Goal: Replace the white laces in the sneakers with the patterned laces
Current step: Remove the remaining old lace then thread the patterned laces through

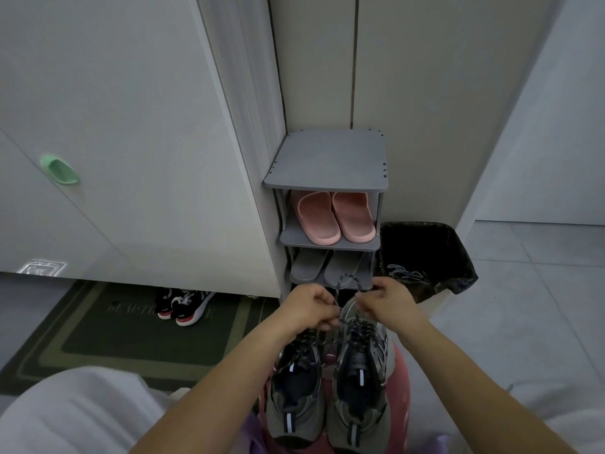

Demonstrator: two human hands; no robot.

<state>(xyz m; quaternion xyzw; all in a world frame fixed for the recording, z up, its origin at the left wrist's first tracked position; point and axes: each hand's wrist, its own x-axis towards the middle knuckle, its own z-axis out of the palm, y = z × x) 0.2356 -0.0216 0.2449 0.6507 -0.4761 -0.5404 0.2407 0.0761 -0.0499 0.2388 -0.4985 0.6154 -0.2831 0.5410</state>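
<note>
**A:** Well off to the left of the hands, a black-and-red pair of shoes [183, 304] sits on the dark doormat [98, 339]. And the hands?

**B:** The left hand [311, 309] is curled, fingers pinching a strand of the patterned lace [348, 280]. The lace arcs up in a loop between both hands. The right hand [389, 301] pinches the other side!

**A:** Where are the sneakers?

**B:** Side by side, right below the hands. The left sneaker [296, 398] and right sneaker [360, 388] both run lengthwise away from the person, heels nearest the camera and toes towards the shoe rack [327, 158] beyond the hands. Dark patterned lacing shows on both.

**A:** And right of the right hand?

**B:** A bin [458, 257] lined in black, with the white laces [404, 273] lying inside.
</note>
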